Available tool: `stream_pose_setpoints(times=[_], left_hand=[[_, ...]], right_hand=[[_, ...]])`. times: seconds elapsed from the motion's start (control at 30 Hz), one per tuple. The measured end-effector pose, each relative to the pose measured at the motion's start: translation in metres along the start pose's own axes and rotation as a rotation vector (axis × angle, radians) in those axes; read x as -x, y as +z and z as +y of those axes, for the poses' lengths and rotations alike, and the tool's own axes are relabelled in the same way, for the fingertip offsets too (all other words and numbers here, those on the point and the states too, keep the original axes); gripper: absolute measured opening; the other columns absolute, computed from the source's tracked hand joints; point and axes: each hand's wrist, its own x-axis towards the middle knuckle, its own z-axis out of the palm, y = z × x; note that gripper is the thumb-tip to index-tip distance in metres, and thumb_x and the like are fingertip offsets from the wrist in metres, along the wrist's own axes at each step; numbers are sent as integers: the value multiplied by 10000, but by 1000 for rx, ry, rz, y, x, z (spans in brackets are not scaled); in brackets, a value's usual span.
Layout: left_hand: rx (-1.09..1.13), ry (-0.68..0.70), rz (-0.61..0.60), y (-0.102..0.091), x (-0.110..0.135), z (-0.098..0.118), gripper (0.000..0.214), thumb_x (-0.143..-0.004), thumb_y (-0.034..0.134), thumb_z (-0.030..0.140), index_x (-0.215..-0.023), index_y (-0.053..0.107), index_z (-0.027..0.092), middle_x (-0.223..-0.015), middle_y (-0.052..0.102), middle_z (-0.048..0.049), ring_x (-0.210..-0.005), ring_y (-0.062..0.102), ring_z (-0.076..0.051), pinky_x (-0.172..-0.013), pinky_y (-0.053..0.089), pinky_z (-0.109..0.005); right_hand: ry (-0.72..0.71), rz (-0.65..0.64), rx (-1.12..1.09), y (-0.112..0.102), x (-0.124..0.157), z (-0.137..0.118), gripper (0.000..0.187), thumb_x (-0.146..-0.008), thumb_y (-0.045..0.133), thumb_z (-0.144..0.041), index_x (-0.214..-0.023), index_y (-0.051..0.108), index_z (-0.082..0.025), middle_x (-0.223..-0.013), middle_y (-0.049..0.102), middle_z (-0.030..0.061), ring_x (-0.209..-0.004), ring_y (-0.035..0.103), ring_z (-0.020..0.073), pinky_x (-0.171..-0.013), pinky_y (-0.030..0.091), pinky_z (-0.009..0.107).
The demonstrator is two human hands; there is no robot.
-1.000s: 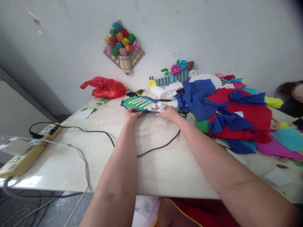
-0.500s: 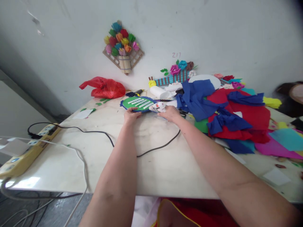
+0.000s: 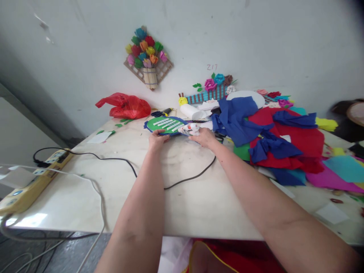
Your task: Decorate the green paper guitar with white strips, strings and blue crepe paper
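A green oval craft piece (image 3: pixel 156 124) with a blue rim and white strips across it lies at the middle back of the table. My left hand (image 3: pixel 158 138) is closed on its near edge, fingertips on the green face. At the piece's right end my right hand (image 3: pixel 205 137) is closed around a white glue gun (image 3: pixel 193 129) with a red part, its far side hidden by the fingers. A black cord (image 3: pixel 193 177) runs across the table, passes under my left forearm and rises toward my right hand.
Blue and red paper sheets (image 3: pixel 295 136) pile up at the right. A red plastic bag (image 3: pixel 129 107) and scissors (image 3: pixel 157 113) lie at the back. A yellow power strip (image 3: pixel 28 189) sits at the left edge. Paper flowers (image 3: pixel 146 47) hang on the wall.
Both hands stay almost where they were. The white glue gun is tilted slightly differently; the view has shifted a little.
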Motion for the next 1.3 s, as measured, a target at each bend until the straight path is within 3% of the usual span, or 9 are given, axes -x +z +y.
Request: stream_pose_setpoints(times=[0.33, 0.67, 0.87, 1.1, 1.3], left_hand=[[-14, 10, 3, 0, 1, 0, 436, -399, 725, 140, -803, 561, 125, -523, 580, 17, -528, 602, -160, -602, 507, -306], [-25, 16, 4, -1, 1, 0, 428, -417, 715, 132, -816, 562, 126, -539, 590, 9, -559, 618, -174, -630, 509, -322], [-34, 15, 2, -1, 1, 1, 448, -405, 723, 147, -822, 558, 123, -548, 593, 6, -552, 611, -170, -631, 505, -323], [1, -2, -11, 0, 4, 4, 424, -423, 713, 143, -815, 553, 123, -561, 596, -9, -553, 611, -161, -634, 501, -310], [-1, -13, 3, 2, 8, 8, 393, -443, 718, 143, -803, 563, 125, -565, 591, -2, -554, 610, -160, -640, 503, -318]], right_hand=[[-2, -85, -189, -2, 4, -1, 315, -706, 553, -414, -915, 646, -197, -712, 681, 6, -465, 585, 122, -529, 423, 216], [-22, -27, -121, -2, 6, -6, 348, -694, 555, -469, -911, 643, -212, -666, 667, -3, -424, 567, 109, -542, 432, 215], [-29, -13, -101, -2, 7, -7, 404, -691, 546, -518, -934, 649, -213, -667, 669, 11, -500, 597, 128, -564, 448, 220], [-20, -72, -219, 3, 8, -6, 372, -689, 576, -440, -955, 645, -189, -729, 682, 22, -487, 587, 123, -445, 429, 198], [17, -91, -193, 2, 10, -9, 360, -707, 566, -437, -948, 648, -182, -697, 680, 23, -452, 574, 113, -447, 427, 196]])
